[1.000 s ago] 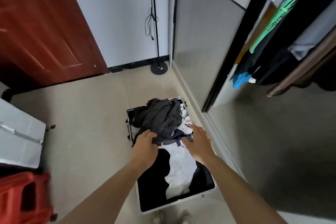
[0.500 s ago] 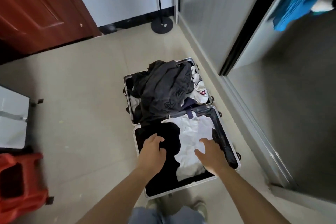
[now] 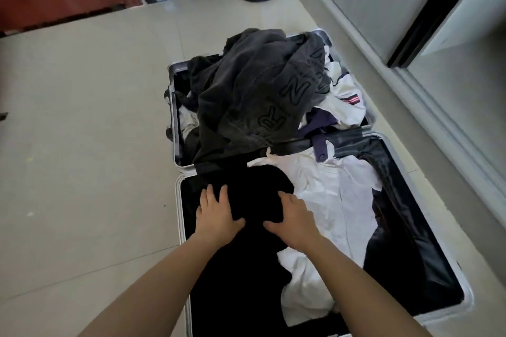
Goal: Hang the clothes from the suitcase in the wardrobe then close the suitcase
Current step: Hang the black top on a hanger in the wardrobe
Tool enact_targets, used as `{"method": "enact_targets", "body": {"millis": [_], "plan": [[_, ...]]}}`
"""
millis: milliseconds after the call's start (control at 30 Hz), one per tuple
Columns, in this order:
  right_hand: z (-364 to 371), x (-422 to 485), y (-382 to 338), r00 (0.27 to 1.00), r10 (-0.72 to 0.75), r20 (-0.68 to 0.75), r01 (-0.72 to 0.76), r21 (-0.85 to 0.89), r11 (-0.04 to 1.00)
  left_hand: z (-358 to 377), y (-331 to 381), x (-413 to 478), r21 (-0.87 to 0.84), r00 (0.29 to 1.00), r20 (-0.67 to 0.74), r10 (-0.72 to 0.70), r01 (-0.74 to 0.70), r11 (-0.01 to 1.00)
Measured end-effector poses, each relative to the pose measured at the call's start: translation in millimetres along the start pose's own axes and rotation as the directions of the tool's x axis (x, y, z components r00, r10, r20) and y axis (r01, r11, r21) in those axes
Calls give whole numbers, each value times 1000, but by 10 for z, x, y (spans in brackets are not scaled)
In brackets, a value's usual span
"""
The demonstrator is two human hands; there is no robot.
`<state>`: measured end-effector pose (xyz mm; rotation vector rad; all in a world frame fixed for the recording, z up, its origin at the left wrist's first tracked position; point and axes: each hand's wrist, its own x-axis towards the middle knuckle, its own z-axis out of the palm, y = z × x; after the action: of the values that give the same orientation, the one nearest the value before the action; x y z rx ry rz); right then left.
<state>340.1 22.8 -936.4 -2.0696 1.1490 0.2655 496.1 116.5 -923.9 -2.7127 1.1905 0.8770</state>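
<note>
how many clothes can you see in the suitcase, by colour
dark grey garment, heaped in the far half: 1
black garment, near half: 1
white: near-half white garment and far-half white garment: 2
purple garment, at the hinge: 1
total: 5 that can be told apart; the heap may hide more

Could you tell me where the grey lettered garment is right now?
In the head view, the grey lettered garment lies heaped in the suitcase's far half, left of a white striped garment.
</note>
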Motion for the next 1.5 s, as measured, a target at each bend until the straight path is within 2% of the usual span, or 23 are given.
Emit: {"method": "enact_targets", "body": {"millis": [67, 133, 200, 267, 300, 333, 367, 400, 433, 500, 533, 600, 700, 800, 900, 1067, 1233, 1300, 1400, 1500], "plan": [[152, 139, -31, 999, -10, 40, 13, -74, 997, 127, -111, 90, 81, 989, 146, -28, 17, 997], [274, 189, -47, 1000, 9, 3, -8, -176, 984, 196, -195, 115, 119, 955, 295, -34, -2, 993], [374, 178, -43, 994, -24, -105, -5, -267, 964, 223, -243, 113, 98, 933, 360, -3, -35, 995], [435, 169, -50, 988, -82, -130, 40, -296, 954, 222, -255, 108, 54, 935, 354, 34, -57, 997], [443, 176, -50, 988, -98, -122, 66, -241, 968, 222, -247, 110, 17, 940, 337, 48, -57, 998], [403, 173, -71, 990, -77, -122, 66, -91, 994, 201, -239, 105, -22, 947, 317, 58, -53, 998], [321, 173, -110, 992, -8, -123, 28, 161, 987, 180, -226, 105, -53, 950, 306, 68, -54, 997], [186, 166, -166, 990, 91, -110, -33, 443, 896, 150, -213, 99, -69, 949, 306, 76, -58, 996], [35, 157, -211, 979, 186, -85, -83, 665, 742, 122, -198, 90, -72, 945, 317, 84, -64, 995], [-272, 118, -275, 951, 309, -9, -143, 873, 466, 83, -167, 58, -88, 932, 354, 78, -49, 995], [-395, 73, -311, 947, 321, 24, -152, 911, 383, 70, -143, 28, -148, 931, 356, 81, -30, 989], [-586, -62, -422, 951, 300, 71, -156, 951, 267, 27, -55, -78, -396, 946, 296, 133, -5, 918], [-930, -378, -670, 954, 280, 106, -154, 976, 156, -308, 231, -455, -703, 976, 185, 114, 51, 709], [-1509, -831, -1003, 955, 267, 129, -162, 981, 106, -922, 490, -979, -864, 989, 144, -24, 137, 484], [-2155, -1320, -1369, 965, 217, 148, -176, 978, 114, -1612, 655, -1508, -911, 990, 95, -108, 131, 392], [-3298, -2161, -2093, 990, 107, 91, -106, 984, 145, -2924, 985, -2451, -975, 991, 54, -126, 79, 206], [-4661, -3161, -2903, 996, -75, -40, 59, 960, 274, -4431, 1315, -3512, -997, 990, 76, -115, 75, -19], [-5147, -3542, -3127, 983, -164, -79, 139, 909, 394, -4963, 1443, -3912, -993, 995, 79, -63, 74, -88], [-5692, -4054, -3299, 958, -285, -40, 189, 833, 520, -5634, 1642, -4451, -982, 999, 38, 32, 43, -182], [-5972, -4397, -3380, 955, -294, 41, 150, 788, 597, -6123, 1847, -4829, -976, 996, -28, 83, -9, -218]]}}
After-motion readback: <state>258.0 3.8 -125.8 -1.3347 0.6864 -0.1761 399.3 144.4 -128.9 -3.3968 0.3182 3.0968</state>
